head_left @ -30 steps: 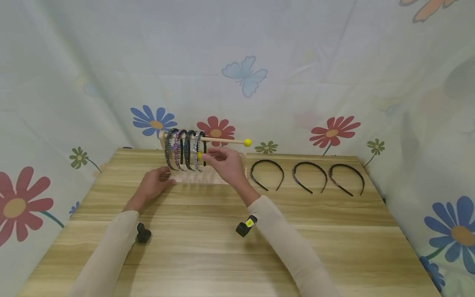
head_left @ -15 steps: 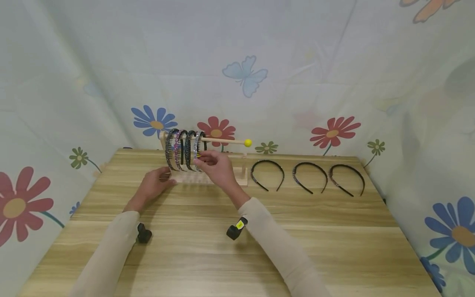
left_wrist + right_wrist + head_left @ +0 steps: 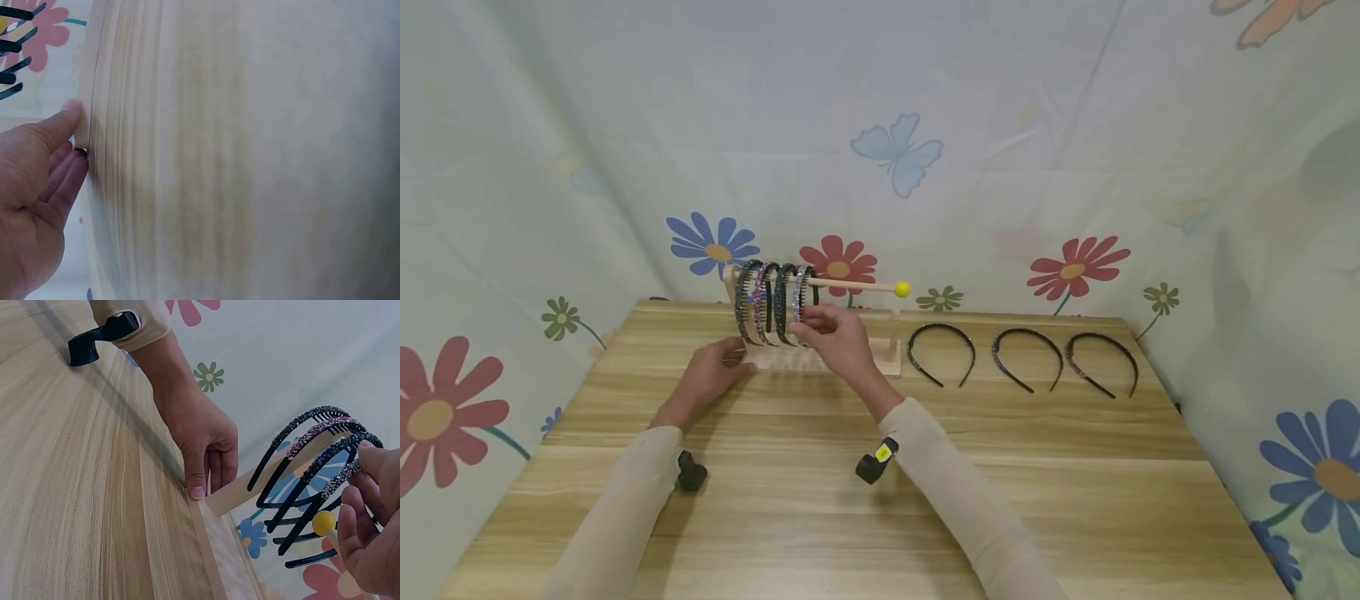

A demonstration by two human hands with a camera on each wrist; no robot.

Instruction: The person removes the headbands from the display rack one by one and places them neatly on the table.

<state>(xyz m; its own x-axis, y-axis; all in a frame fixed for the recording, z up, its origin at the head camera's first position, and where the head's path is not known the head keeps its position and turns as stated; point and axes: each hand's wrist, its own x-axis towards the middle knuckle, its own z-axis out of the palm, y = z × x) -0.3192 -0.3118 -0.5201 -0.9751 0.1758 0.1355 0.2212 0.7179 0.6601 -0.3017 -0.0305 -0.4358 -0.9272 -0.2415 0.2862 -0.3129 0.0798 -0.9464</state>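
Headbands [image 3: 757, 293] hang on the stand [image 3: 887, 358], our right hand [image 3: 844, 340] pinching the silver one [image 3: 797, 289], our left hand [image 3: 709, 372] gripping the stand's left end. We'd best brace there and ease that band without snagging neighbours.

Right hand [image 3: 844, 342] seemingly pinches the silver headband [image 3: 798, 292], 1 of 4 hung; left hand [image 3: 709, 373] grips the rack base [image 3: 790, 361].
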